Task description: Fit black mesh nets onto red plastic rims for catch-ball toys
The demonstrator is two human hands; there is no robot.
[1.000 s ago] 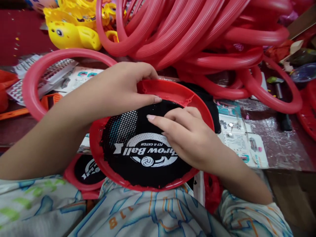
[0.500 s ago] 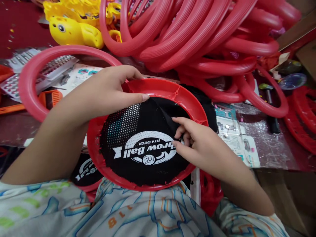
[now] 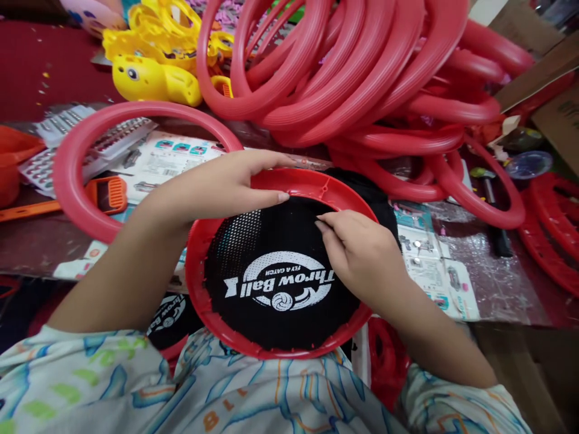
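A round red plastic frame [image 3: 199, 283] rests against my lap, with black mesh fabric [image 3: 280, 313] printed "Throw Ball" laid inside it. My left hand [image 3: 217, 187] grips the frame's far rim, thumb inside and fingers over the edge. My right hand [image 3: 357, 247] has its fingers curled and presses the mesh against the upper right inside of the rim. A second red disc with the same black printed mesh [image 3: 169, 316] lies below the frame on the left.
A big pile of red plastic rings [image 3: 362, 78] fills the table behind. One loose red ring [image 3: 76, 150] lies at left over printed cards [image 3: 167, 154]. Yellow toy parts [image 3: 154, 78] sit at back left. More cards [image 3: 434, 265] and a hammer [image 3: 491, 193] lie at right.
My right hand let go of the pinched fold of mesh and moved up to the rim, pressing the fabric flat there. The frame shifted slightly right and my left hand kept its grip.
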